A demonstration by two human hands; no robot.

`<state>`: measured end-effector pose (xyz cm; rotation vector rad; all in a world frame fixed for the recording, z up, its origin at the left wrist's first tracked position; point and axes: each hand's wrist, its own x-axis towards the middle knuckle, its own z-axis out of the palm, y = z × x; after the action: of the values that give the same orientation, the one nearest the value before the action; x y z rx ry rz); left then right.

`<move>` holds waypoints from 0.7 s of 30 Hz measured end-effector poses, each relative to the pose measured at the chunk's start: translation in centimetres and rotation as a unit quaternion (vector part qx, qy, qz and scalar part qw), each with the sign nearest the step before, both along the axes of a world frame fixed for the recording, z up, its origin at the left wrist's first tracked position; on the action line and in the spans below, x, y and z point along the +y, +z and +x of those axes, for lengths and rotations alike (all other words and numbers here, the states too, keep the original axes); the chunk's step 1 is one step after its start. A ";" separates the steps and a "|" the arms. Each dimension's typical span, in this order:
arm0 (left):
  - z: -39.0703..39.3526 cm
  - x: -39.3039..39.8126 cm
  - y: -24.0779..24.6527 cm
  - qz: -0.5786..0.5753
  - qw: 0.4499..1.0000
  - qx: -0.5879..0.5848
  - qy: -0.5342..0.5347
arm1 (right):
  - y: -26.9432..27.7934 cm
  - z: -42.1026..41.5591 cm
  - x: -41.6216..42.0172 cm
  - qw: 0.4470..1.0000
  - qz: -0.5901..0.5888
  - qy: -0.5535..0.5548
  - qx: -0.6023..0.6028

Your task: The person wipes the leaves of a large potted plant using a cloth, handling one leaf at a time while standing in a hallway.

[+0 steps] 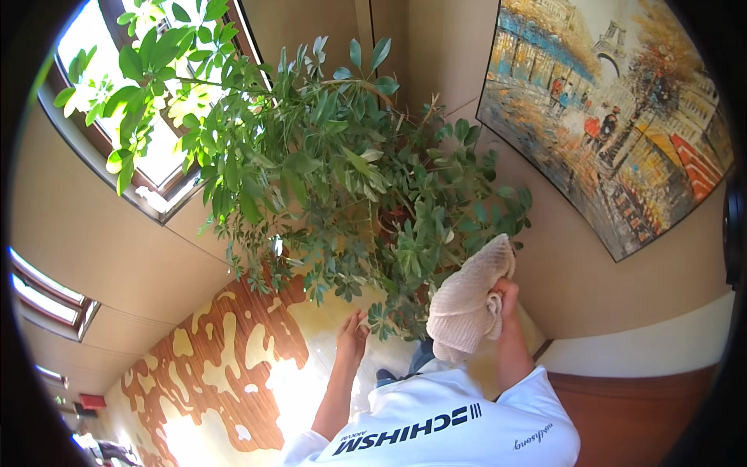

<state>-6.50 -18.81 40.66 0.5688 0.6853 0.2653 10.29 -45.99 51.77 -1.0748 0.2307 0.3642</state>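
A beige waffle-textured cloth [467,298] is bunched in my right hand [506,298], held up against the right side of a large leafy potted plant [327,157]. The cloth hides some of the lower leaves and part of my fingers. My left hand [352,337] is raised by the plant's lowest leaf cluster [382,318], its fingers partly curled. Whether those fingertips pinch a leaf or only lie beside it, I cannot tell. Dense foliage covers most of the stems, and a dark reddish part, perhaps the pot, shows through it.
A framed painting [607,117] of a street with a tower hangs on the wall at right. Branches reach across a bright window [134,87] at upper left. The floor [216,362] has a brown and cream pattern with sunlit patches. A reddish-brown surface [630,408] lies at lower right.
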 end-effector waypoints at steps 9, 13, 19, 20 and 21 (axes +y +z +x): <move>15.9 -5.1 10.2 0.162 0.967 -0.196 -0.005 | 1.8 14.7 -7.8 0.994 0.107 -0.020 -0.006; 27.9 -9.8 21.9 0.262 0.947 -0.183 -0.008 | 1.7 19.6 -12.9 0.989 0.113 0.002 0.091; 46.5 -3.2 26.3 0.413 0.886 -0.194 0.084 | 2.4 25.4 -17.0 0.984 0.078 -0.010 0.162; 49.2 -0.5 25.8 0.376 0.900 -0.185 0.118 | 2.9 26.0 -17.2 0.983 0.086 -0.003 0.162; 51.8 2.0 25.4 0.337 0.912 -0.179 0.148 | 3.0 26.8 -17.3 0.982 0.094 0.000 0.161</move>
<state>45.35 -16.78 66.04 1.0430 0.3013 0.8907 37.10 -63.30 54.82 -0.8260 0.4757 0.5494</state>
